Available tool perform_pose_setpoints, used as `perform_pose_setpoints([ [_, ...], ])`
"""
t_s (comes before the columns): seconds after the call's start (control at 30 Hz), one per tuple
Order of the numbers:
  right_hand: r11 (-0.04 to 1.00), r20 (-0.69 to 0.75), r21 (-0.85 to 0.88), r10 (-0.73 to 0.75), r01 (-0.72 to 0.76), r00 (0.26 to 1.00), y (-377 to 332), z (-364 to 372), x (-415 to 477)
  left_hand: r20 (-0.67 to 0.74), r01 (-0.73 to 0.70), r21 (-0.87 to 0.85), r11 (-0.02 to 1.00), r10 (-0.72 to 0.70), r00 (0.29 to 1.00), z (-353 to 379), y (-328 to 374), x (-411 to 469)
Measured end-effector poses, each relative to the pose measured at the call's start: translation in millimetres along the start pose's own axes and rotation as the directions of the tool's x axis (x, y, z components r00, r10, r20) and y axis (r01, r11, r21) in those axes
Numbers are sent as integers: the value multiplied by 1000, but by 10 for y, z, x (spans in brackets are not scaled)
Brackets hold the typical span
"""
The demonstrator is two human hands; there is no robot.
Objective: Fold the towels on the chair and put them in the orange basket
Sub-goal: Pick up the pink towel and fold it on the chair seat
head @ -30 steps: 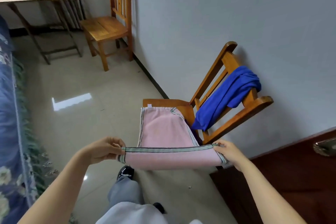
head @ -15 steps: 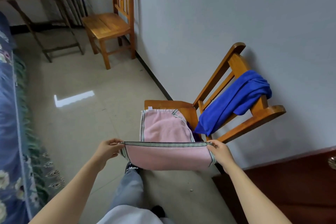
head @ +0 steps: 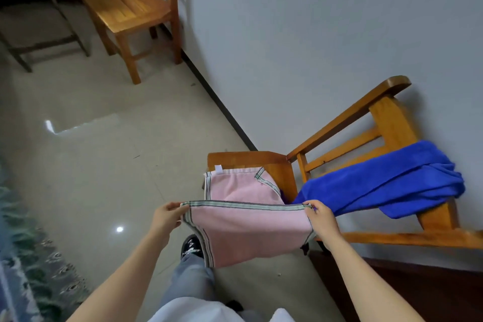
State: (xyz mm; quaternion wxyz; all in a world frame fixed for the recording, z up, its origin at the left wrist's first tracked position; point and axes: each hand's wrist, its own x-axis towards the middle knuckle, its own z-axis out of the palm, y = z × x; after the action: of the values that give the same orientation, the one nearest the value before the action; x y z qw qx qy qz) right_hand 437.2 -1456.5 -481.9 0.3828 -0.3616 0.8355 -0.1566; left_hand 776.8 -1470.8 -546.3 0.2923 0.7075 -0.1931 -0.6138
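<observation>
Left hand, right hand each pinch pink towel corners over chair seat. White tag unreadable. Blue towel on chair back. Tile floor.

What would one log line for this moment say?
step: folding pink striped-edged towel | left hand: pinches left corner | right hand: pinches right corner | blue towel: draped over wooden chair | orange basket: not in view

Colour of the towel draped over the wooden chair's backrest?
Plain bright blue, no pattern: the draped towel shows best in the head view.
</observation>
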Motion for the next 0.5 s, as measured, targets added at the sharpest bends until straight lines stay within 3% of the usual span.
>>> perform_pose_setpoints([
  [0.2, 998, -22, -26, 61, -62, 998, -298, 207, 319, -45, 42, 26, 999, -40, 998, 47, 202, 380],
  [0.5, 989, 145, -148, -3, 25, 989, -385, 618, 896, -68, -46, -10, 999, 45, 997, 404, 280, 679],
])
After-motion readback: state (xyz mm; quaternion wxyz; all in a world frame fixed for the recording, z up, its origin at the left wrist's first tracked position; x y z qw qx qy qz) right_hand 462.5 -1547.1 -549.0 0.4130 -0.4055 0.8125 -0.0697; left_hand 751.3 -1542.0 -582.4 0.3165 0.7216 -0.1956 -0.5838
